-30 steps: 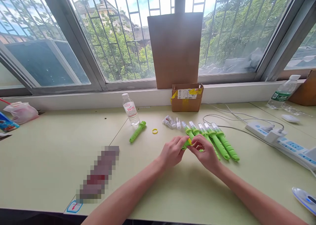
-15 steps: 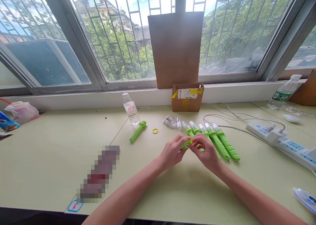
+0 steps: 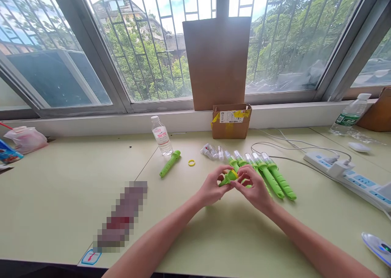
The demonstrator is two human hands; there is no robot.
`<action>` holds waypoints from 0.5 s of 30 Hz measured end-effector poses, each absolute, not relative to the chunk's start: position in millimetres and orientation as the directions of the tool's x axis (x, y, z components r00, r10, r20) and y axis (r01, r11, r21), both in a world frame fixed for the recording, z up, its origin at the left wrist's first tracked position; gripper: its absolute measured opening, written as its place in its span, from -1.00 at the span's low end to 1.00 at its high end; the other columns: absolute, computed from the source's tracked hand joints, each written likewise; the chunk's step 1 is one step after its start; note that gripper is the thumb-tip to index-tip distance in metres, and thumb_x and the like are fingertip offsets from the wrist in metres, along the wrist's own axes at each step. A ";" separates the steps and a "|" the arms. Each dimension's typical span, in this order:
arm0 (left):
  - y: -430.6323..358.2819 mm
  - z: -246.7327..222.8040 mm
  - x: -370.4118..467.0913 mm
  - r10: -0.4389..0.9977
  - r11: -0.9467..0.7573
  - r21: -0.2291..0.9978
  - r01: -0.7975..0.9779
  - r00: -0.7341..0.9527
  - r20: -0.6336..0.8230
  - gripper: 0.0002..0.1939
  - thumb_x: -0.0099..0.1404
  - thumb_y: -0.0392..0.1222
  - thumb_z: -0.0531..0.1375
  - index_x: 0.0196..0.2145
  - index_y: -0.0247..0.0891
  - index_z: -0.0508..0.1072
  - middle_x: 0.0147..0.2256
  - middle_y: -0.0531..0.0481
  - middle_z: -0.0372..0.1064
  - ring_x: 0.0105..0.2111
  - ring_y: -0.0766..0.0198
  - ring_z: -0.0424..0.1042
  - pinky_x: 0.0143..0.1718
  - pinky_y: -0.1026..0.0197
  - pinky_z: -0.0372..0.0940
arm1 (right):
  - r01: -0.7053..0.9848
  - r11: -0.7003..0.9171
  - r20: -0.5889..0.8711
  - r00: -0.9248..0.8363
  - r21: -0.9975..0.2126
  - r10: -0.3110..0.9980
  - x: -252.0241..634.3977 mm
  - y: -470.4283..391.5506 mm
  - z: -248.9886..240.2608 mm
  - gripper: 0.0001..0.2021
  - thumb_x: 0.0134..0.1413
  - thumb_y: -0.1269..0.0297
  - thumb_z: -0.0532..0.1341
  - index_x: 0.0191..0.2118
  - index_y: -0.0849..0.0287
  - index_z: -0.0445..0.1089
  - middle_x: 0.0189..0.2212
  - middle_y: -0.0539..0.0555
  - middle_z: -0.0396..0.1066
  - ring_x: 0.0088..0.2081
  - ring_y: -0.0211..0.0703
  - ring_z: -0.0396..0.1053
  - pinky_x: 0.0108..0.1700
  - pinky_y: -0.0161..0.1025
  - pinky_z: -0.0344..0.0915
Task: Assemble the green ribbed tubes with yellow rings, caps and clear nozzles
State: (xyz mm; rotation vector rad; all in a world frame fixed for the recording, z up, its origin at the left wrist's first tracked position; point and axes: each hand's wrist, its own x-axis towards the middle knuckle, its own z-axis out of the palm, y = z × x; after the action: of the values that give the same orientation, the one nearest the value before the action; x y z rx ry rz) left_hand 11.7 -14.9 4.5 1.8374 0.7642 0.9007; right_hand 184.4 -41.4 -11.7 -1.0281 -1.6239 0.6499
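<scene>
A green plastic flashlight-shaped handle (image 3: 226, 178) is in my left hand (image 3: 211, 185), whose fingers are wrapped round it; part of its body is hidden by the palm. A yellow ring (image 3: 233, 174) sits at its wide, ribbed end, which points up and right. My right hand (image 3: 255, 190) is closed, its thumb and fingertips pinching at the ring's edge. Just beyond my hands lie several green handles with clear tubes (image 3: 277, 178) in a row, partly covered by my right hand. Another green handle (image 3: 170, 164) and a loose yellow ring (image 3: 189, 163) lie to the left.
Small clear and white plastic pieces (image 3: 210, 151) lie behind my hands. Further back are a water bottle (image 3: 161, 137) and a cardboard box (image 3: 231, 129). A power strip (image 3: 363, 180) with cables lies right. A pixelated object (image 3: 122, 217) is at left front.
The green handle has turned in my left hand, so more of its ribbed end and yellow ring show. My left fingers have opened a little around it; the right hand has barely moved.
</scene>
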 end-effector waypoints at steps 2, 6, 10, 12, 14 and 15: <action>-15.6 6.3 10.1 0.808 -0.262 0.960 0.095 0.565 0.165 -0.52 0.19 0.03 0.21 0.03 -0.14 0.25 -0.18 -0.05 0.19 -0.40 0.36 0.31 -0.73 0.47 0.15 | 0.300 0.476 0.475 -0.083 -0.826 0.876 184.5 -41.0 -12.7 -0.74 0.03 0.11 0.29 -0.33 0.12 0.22 -0.26 0.03 0.22 -0.42 -0.28 0.36 -0.51 -0.34 0.35; -16.0 8.2 9.0 0.805 -0.127 0.990 0.058 0.590 0.069 -0.46 0.15 0.09 0.24 0.04 -0.13 0.26 -0.20 -0.04 0.18 -0.44 0.39 0.31 -0.75 0.47 0.16 | 0.286 0.472 0.466 -0.092 -0.834 0.880 184.3 -40.7 -13.6 -0.73 0.01 0.11 0.30 -0.32 0.11 0.22 -0.26 0.02 0.22 -0.41 -0.28 0.36 -0.50 -0.34 0.37; -15.9 9.2 9.6 0.801 -0.075 0.997 0.027 0.597 0.044 -0.44 0.14 0.08 0.25 0.05 -0.13 0.27 -0.24 -0.02 0.20 -0.49 0.41 0.30 -0.74 0.43 0.19 | 0.281 0.462 0.457 -0.087 -0.841 0.885 184.2 -40.8 -12.4 -0.74 0.02 0.11 0.29 -0.32 0.11 0.23 -0.26 0.02 0.22 -0.41 -0.27 0.35 -0.48 -0.33 0.37; -15.4 8.9 9.5 0.797 -0.045 0.999 0.016 0.603 0.026 -0.43 0.13 0.07 0.26 0.06 -0.14 0.26 -0.26 -0.01 0.23 -0.50 0.41 0.30 -0.72 0.41 0.21 | 0.280 0.450 0.442 -0.095 -0.848 0.892 184.6 -40.8 -12.3 -0.73 0.02 0.10 0.29 -0.31 0.11 0.22 -0.27 0.02 0.23 -0.40 -0.27 0.36 -0.48 -0.32 0.36; -14.3 7.1 9.1 0.790 -0.013 1.000 0.001 0.613 0.009 -0.42 0.14 0.05 0.26 0.07 -0.14 0.26 -0.27 -0.02 0.28 -0.50 0.40 0.32 -0.69 0.40 0.23 | 0.275 0.427 0.414 -0.107 -0.861 0.904 185.4 -40.2 -13.5 -0.71 0.00 0.09 0.30 -0.30 0.12 0.22 -0.28 0.02 0.24 -0.41 -0.26 0.36 -0.49 -0.32 0.36; -13.5 5.6 9.0 0.785 0.004 1.000 -0.008 0.619 0.001 -0.43 0.14 0.05 0.26 0.07 -0.15 0.25 -0.26 -0.02 0.29 -0.50 0.39 0.33 -0.69 0.39 0.23 | 0.273 0.413 0.397 -0.113 -0.869 0.911 185.9 -39.6 -14.8 -0.70 -0.01 0.09 0.31 -0.29 0.12 0.21 -0.28 0.02 0.25 -0.42 -0.26 0.36 -0.50 -0.32 0.35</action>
State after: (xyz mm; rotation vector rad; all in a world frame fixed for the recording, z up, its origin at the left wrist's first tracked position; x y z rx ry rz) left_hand 9.0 -13.5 5.6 1.4461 0.7003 0.7083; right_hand 185.9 -39.6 -14.8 -1.0602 -1.6316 0.7689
